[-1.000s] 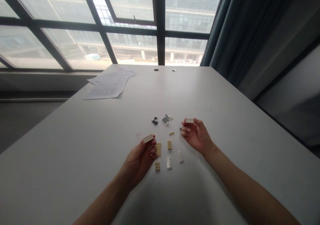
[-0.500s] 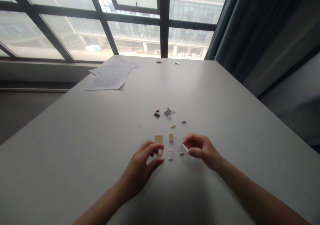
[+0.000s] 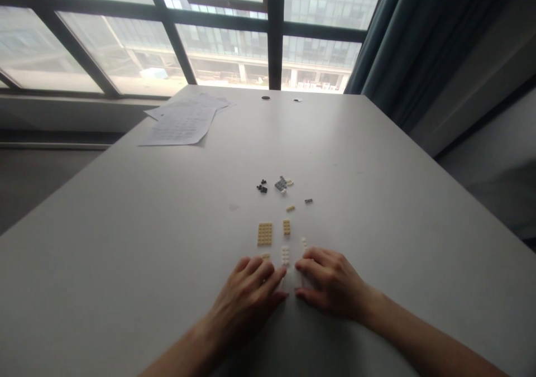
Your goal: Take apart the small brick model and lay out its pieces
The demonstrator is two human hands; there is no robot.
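Nearest, just on the near side of the white studded brick point(image 3: 285, 255), the left hand point(image 3: 251, 287) and the right hand point(image 3: 333, 282) rested low on the worktop point(image 3: 125, 243). The left hand was partly curled, thumb and forefinger a little apart around a pale block point(image 3: 284, 282); the right hand pinched a second pale block point(image 3: 298, 280) in the same way. The two blocks stood side by side with a narrow gap, so they looked unjoined, and neither had been let go.

Left of the white studded brick, a small tan brick point(image 3: 266, 256) lay partly hidden by the left hand; to its right, a white strip point(image 3: 304, 243) ran behind the right hand. Beyond it lay a tan brick point(image 3: 286, 227), with a broad tan plate point(image 3: 264, 234) to the left of that. These pieces lay singly, set out in loose rows, and I judged that part well along.

Farther beyond the brick came a tan strip point(image 3: 290, 208) and a grey strip point(image 3: 309, 201), then black pieces point(image 3: 262, 187) and a grey cluster point(image 3: 281, 185) with white bits, seemingly left unarranged; whether any were joined could not be told.

Far beyond the brick and to its left, papers point(image 3: 180, 123) carried lines of print too faint to read; no brand or label was legible on any piece
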